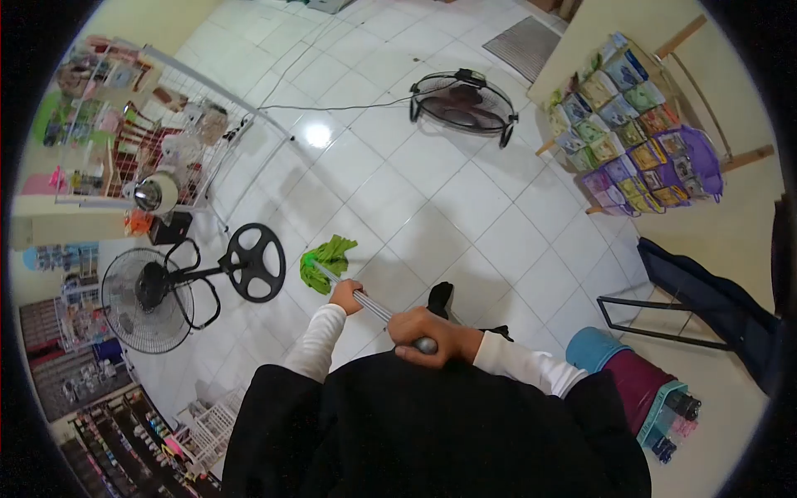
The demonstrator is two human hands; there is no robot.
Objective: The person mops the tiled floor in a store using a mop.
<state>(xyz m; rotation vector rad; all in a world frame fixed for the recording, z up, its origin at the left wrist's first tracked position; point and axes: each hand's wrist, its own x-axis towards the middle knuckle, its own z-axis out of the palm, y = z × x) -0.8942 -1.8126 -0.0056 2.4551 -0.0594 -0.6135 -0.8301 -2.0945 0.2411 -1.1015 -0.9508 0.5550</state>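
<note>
A green mop head (329, 262) lies spread on the white tiled floor, left of the middle. Its grey metal handle (372, 306) slants down and right toward my body. My left hand (346, 296) is wrapped round the lower part of the handle, close to the mop head. Near the grey knob at the top end, my right hand (432, 334) grips the same handle with curled fingers. A dark shoe (441, 299) shows just beyond my right hand.
Left of the mop stands a pedestal fan (149, 286) with a round black base (256, 262). Another fan (462, 104) lies ahead, its cable (332, 108) crossing the floor. A wire rack (191, 141) is at left, packet display (631, 124) at right, blue container (596, 349) at lower right.
</note>
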